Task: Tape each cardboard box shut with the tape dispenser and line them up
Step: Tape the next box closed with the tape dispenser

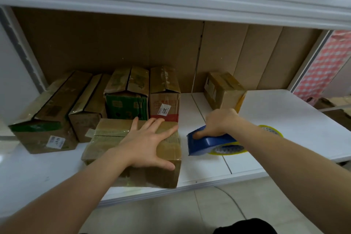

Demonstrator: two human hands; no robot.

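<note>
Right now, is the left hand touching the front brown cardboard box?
Touching. The head view shows the left hand lying flat, fingers spread, on top of the front brown cardboard box.

On the white shelf board [266, 119], a taped brown cardboard box [169, 150] is sitting in front of four cardboard boxes in a row [95, 104], a blue tape dispenser [207, 141] lying just right of it.

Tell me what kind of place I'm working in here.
Probably a stockroom or packing area: brown cardboard boxes with printed labels lined up on a white shelf backed with cardboard sheets, and the right hand gripping a blue tape dispenser.
</note>
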